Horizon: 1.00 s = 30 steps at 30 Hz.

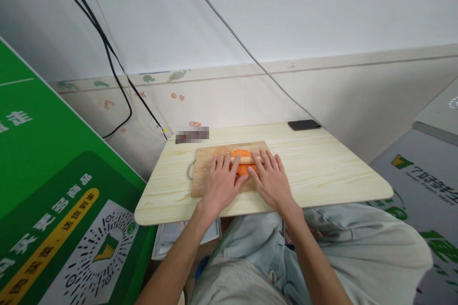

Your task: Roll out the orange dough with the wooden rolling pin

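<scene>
A wooden cutting board (204, 187) with a metal loop handle lies on the table. On it is a flat piece of soft-looking orange dough or clay (240, 153), showing on both sides of a pale wooden rolling pin (244, 160) that lies across it. My left hand (222, 178) rests palm down over the pin's left end, fingers stretched out. Over the right end lies my right hand (271, 176), its fingers spread and flat. The two thumbs come close together on the near side of the orange piece. Both ends of the pin are hidden under my hands.
The pale wood-grain table (329, 171) stands against a white wall. A black phone (304, 125) lies at its back right, a blurred dark item (192, 135) at its back left. Black cables (103, 38) hang at the left beside a green printed panel (46, 152).
</scene>
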Motion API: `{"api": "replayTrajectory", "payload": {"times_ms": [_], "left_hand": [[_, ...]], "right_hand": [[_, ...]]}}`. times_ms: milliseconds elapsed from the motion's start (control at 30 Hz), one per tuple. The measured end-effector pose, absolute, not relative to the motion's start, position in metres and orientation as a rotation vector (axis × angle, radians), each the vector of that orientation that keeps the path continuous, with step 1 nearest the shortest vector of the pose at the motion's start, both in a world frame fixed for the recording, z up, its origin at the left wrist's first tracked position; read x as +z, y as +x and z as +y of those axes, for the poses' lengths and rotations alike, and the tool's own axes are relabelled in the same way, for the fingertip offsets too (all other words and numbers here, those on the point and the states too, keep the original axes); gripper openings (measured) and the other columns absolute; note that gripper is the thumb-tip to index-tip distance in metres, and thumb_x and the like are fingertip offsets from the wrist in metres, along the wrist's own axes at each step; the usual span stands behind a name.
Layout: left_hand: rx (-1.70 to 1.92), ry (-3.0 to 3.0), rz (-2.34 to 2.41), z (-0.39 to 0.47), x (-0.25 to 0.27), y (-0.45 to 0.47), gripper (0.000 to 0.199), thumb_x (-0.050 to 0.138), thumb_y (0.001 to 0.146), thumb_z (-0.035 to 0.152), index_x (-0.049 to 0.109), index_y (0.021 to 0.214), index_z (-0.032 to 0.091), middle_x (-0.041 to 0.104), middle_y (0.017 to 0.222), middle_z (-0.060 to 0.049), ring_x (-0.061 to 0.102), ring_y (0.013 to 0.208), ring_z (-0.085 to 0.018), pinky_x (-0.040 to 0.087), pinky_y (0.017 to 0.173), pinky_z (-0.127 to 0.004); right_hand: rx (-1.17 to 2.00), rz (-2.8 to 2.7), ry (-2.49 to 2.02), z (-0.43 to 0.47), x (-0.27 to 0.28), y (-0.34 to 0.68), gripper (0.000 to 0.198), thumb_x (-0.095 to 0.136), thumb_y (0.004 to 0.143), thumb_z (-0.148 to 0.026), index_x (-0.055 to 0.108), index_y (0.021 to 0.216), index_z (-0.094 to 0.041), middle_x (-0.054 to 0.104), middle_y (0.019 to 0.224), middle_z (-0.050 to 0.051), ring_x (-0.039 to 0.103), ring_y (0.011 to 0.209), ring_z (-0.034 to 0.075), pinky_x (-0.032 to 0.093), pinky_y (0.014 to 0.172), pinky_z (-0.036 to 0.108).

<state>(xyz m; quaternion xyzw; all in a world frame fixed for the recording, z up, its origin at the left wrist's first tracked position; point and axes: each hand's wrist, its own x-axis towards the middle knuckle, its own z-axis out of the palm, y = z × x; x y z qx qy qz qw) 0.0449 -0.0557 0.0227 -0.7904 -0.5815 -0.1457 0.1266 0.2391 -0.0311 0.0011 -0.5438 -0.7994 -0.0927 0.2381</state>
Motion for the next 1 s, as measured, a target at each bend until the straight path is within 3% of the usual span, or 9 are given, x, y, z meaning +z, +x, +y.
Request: {"api": "replayTrajectory", "payload": {"times_ms": [200,433,633,1000], "left_hand": [[-0.519,-2.348,-1.636,-0.081,0.014,0.035,0.061,0.041,0.114,0.053,0.05,0.165,0.021,0.05,0.17,-0.017,0.043,0.16,-0.034,0.034,0.133,-0.056],[-0.505,-2.369,-1.703,-0.038,0.023,0.037,0.058,0.037,0.115,0.05,0.052,0.162,0.019,0.063,0.156,-0.015,0.054,0.148,-0.031,0.032,0.134,-0.056],[-0.482,-2.366,-1.757,-0.029,0.028,0.041,0.056,0.04,0.114,0.051,0.058,0.157,0.019,0.068,0.145,-0.016,0.06,0.136,-0.032,0.041,0.126,-0.056],[-0.516,-2.355,-1.716,-0.072,0.017,0.039,0.061,0.036,0.115,0.054,0.051,0.164,0.021,0.051,0.17,-0.016,0.042,0.161,-0.031,0.032,0.135,-0.056]], "right_hand": [[-0.296,-2.16,-1.455,-0.064,-0.005,0.24,0.062,0.042,0.115,-0.05,0.051,0.166,-0.017,0.047,0.172,0.02,0.039,0.163,0.037,0.029,0.133,0.057],[-0.216,-2.21,-1.546,-0.01,0.012,0.233,0.059,0.036,0.116,-0.052,0.06,0.16,-0.019,0.063,0.16,0.017,0.051,0.152,0.033,0.027,0.132,0.058],[-0.185,-2.189,-1.55,-0.001,0.013,0.231,0.061,0.035,0.116,-0.055,0.063,0.156,-0.02,0.065,0.156,0.016,0.052,0.15,0.033,0.026,0.133,0.057],[-0.299,-2.108,-1.512,-0.057,-0.005,0.235,0.061,0.037,0.116,-0.051,0.057,0.163,-0.017,0.052,0.169,0.019,0.042,0.16,0.035,0.026,0.134,0.056]]}}
